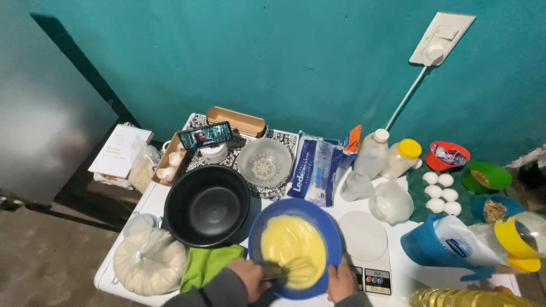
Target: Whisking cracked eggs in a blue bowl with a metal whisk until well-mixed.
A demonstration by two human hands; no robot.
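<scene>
A blue bowl [327,227] of pale yellow batter [293,244] stands at the near edge of the white table [151,199]. My left hand [248,278] grips the handle of a whisk [290,268] whose wires sit blurred in the batter. My right hand [341,282] holds the bowl's near right rim. Both sleeves are grey.
A black bowl [207,205], green cloth [205,264] and bagged flour [149,261] lie left. A kitchen scale [367,250] sits right, with several eggs [441,190], bottles [372,152], a blue-and-white bag [315,167], a clear bowl [264,162], a phone [205,135], small coloured bowls [485,176] and an oil bottle [466,297].
</scene>
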